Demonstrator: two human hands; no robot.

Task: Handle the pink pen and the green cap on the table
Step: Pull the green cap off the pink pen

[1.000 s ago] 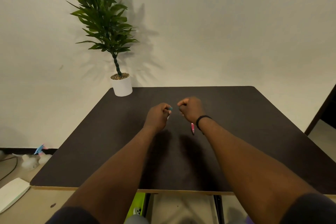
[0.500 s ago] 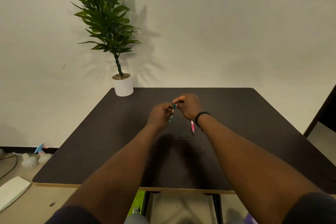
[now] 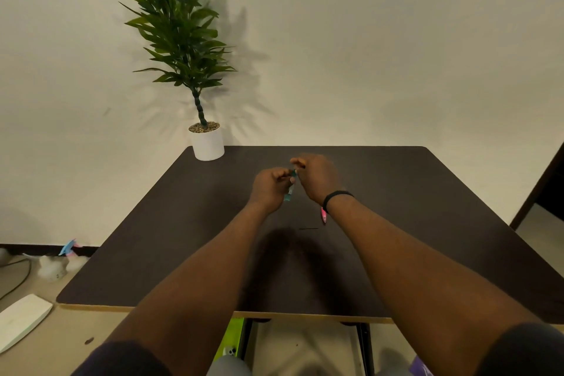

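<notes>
The left hand (image 3: pixel 270 188) and right hand (image 3: pixel 317 177) meet above the middle of the desk (image 3: pixel 427 223), the cap (image 3: pixel 290 191) between them at the grip. The pen (image 3: pixel 323 214) sticks out below the right wrist, nearer the person. The potted plant (image 3: pixel 206 140) stands far left behind the grip.

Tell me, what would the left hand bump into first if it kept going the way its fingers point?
Probably the right hand: the left hand points right at it, the green cap between them.

Dark table (image 3: pixel 427 223), little on it.
A white plant pot (image 3: pixel 207 145) stands at its far left corner, well apart from the grip.
</notes>
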